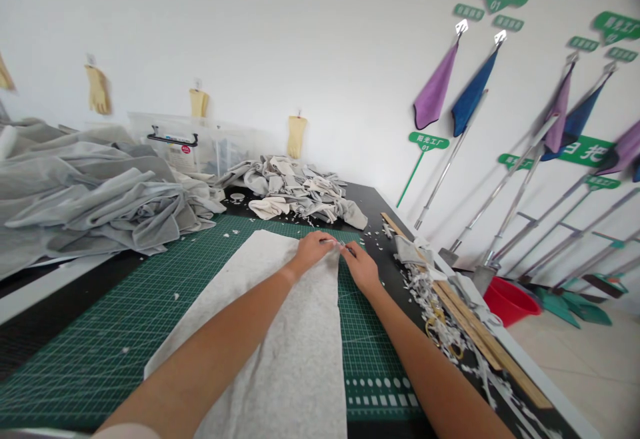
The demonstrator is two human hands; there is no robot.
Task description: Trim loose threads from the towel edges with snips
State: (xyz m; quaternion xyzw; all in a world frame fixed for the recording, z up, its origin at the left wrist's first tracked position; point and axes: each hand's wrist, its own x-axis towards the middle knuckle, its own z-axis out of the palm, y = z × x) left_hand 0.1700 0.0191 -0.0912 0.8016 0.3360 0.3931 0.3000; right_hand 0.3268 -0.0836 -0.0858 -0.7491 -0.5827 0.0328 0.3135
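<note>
A long piece of light grey cloth (295, 359) lies flat on the green cutting mat (200, 292), running toward me. At its far right corner my left hand (313, 252) is closed, its fingers pinching the cloth's edge. My right hand (361, 267) is closed just beside it, the fingertips of both hands almost meeting. A small dark tool (351, 249) shows at the right fingers; its kind is too small to make out. Some whitish material shows between the fingertips.
Heaped grey cloth (100, 192) lies at the left and a pile of scraps (300, 189) at the back, near a clear plastic box (173, 149). Wooden strips (480, 339), yellow-handled scissors (440, 325) and trimmings line the right edge. A red bucket (510, 302) stands beyond.
</note>
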